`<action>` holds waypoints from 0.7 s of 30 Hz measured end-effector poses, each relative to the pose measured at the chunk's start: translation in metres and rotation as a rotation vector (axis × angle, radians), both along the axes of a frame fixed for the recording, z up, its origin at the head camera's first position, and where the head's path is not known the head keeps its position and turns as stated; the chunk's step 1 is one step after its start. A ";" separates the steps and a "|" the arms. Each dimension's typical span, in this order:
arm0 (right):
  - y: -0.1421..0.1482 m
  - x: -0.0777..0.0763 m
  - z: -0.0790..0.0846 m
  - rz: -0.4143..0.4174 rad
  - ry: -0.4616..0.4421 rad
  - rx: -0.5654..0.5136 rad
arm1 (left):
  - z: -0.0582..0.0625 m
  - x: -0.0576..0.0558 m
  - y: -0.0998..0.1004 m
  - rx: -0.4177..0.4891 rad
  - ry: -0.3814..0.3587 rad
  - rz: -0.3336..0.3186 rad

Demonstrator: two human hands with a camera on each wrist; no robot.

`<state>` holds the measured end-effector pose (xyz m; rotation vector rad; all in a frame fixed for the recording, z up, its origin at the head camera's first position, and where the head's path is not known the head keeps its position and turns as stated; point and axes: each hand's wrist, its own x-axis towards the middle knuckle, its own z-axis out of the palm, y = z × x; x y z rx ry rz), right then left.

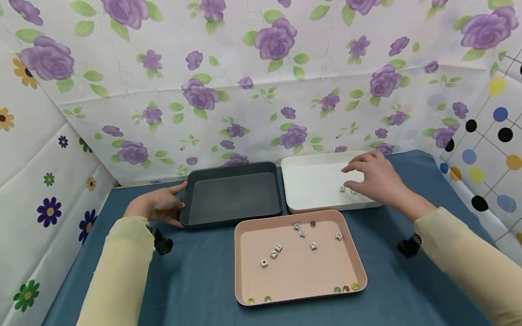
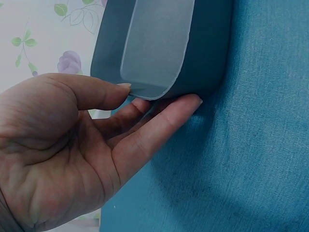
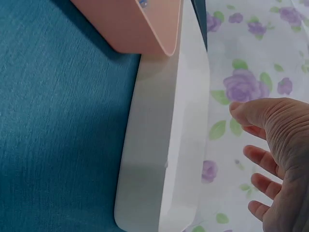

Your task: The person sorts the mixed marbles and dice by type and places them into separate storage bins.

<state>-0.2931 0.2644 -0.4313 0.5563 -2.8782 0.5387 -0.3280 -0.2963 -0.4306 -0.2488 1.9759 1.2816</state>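
My left hand is at the left end of a dark grey tray. In the left wrist view its thumb lies at the rim and its fingers lie against the outer wall, pinching the tray's edge. Over the right part of a white tray hovers my right hand, fingers loosely bent and apart, with nothing seen between them. Below its fingertips, white dice lie in that tray, partly hidden by the hand. The right wrist view shows the hand beyond the white tray's wall.
In front stands a pink tray holding several white dice, a dark round bead and several glass marbles along its near edge. A blue cloth covers the table. Flowered sheets hang behind and at the left.
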 end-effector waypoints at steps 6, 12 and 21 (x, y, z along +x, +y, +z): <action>-0.005 0.010 0.005 0.055 0.042 -0.011 | 0.000 -0.001 0.000 -0.003 -0.003 -0.002; -0.013 0.022 0.008 0.114 0.055 -0.019 | -0.003 -0.002 -0.001 0.001 -0.004 0.003; -0.025 0.037 0.006 0.176 0.065 -0.018 | -0.001 -0.001 -0.001 -0.007 -0.002 0.002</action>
